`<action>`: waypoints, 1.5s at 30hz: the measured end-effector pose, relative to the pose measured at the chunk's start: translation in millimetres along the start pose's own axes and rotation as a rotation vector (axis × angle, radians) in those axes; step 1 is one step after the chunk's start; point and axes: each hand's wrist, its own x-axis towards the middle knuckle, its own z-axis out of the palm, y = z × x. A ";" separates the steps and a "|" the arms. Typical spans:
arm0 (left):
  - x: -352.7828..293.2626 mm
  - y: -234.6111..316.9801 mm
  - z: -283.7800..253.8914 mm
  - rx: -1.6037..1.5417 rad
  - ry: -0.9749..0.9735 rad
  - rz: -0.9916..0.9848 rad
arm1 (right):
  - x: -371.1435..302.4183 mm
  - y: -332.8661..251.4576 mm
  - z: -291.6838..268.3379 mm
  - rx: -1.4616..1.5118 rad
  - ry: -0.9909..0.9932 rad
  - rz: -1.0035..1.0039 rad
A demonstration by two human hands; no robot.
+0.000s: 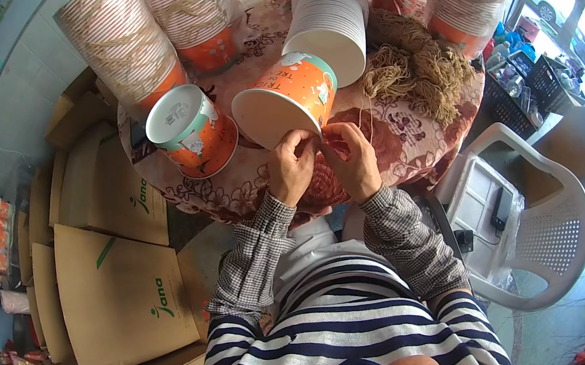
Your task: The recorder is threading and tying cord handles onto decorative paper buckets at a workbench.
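An orange paper bucket (301, 88) with a teal band lies tilted on the table, its white open end toward me. My left hand (292, 168) pinches at the lower rim of this bucket. Fingertip to fingertip with it, my right hand (352, 161) is closed in a pinch at the same rim. A thin strand of brown twine (370, 109) runs down to my right hand; its end is hidden by the fingers. To the left, a matching paper bucket (199, 140) stands upside down. A bundle of brown twine (417, 73) lies to the right.
A white-rimmed stack of paper buckets (328, 26) lies behind the tilted one. Tall plastic-wrapped bucket stacks (118, 41) line the table's far side. The floral tablecloth (408, 136) covers a round table. Cardboard boxes (121, 288) stand left, a white plastic chair (548, 232) right.
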 end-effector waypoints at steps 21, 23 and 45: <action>14.5 -11.7 2.4 0.167 -0.106 0.147 | -4.4 10.7 -0.9 -0.145 0.026 -0.064; 10.2 -6.5 -0.6 0.220 -0.100 0.185 | -3.2 13.3 -1.0 -0.167 0.040 -0.082; 23.1 50.0 1.0 0.589 -0.211 0.588 | -3.9 58.0 9.2 0.294 0.029 -0.019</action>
